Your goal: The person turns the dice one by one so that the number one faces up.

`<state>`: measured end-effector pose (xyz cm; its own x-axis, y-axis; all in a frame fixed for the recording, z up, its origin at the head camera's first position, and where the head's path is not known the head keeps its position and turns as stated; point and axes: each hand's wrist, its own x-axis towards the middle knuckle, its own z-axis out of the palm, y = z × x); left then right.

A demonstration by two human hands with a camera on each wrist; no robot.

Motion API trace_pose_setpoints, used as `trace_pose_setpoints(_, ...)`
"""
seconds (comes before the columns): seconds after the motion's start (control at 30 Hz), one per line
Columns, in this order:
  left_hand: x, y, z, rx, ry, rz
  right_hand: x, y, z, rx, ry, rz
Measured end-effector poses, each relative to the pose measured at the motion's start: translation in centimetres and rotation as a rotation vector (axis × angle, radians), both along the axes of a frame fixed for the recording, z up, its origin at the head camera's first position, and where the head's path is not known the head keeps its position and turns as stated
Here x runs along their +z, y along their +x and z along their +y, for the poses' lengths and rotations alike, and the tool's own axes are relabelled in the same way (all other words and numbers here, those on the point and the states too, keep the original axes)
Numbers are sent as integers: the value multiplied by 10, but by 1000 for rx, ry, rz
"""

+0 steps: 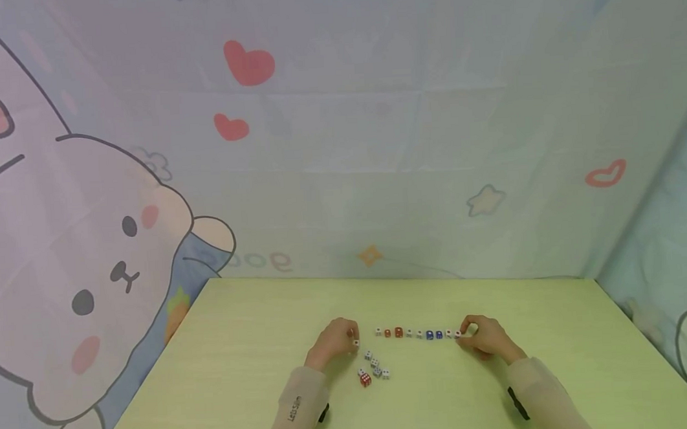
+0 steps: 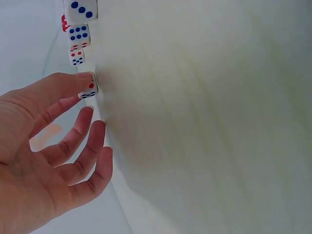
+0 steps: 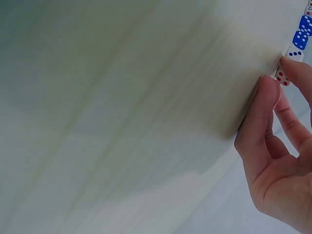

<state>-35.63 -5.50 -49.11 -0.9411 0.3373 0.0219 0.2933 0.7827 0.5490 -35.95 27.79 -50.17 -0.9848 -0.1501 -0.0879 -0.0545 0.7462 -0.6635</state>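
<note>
Dice lie in a sideways row on the table, white, red and blue ones among them. Left of that row, my left hand pinches a white die between thumb and index finger, its other fingers loosely bent. At the row's right end, my right hand has thumb and index finger around the last white die, which shows red dots. Beside it in the right wrist view come a white die with blue dots and a blue die.
Nearer to me, a loose cluster holds several white dice and a larger red die. The pale yellow table ends at a printed cloth backdrop.
</note>
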Motion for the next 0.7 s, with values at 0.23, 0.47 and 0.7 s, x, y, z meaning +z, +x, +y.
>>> trace_pose_setpoints(0.23, -2, 0, -1, -2, -5, 7, 1, 1, 0, -10, -11, -13)
trace_pose_setpoints(0.47, 0, -1, 1, 6, 25, -7, -1, 2, 2, -4, -27, -15)
trace_pose_setpoints(0.7, 0, -7, 6, 4, 51, -4, -3, -2, 3, 16, -27, -34)
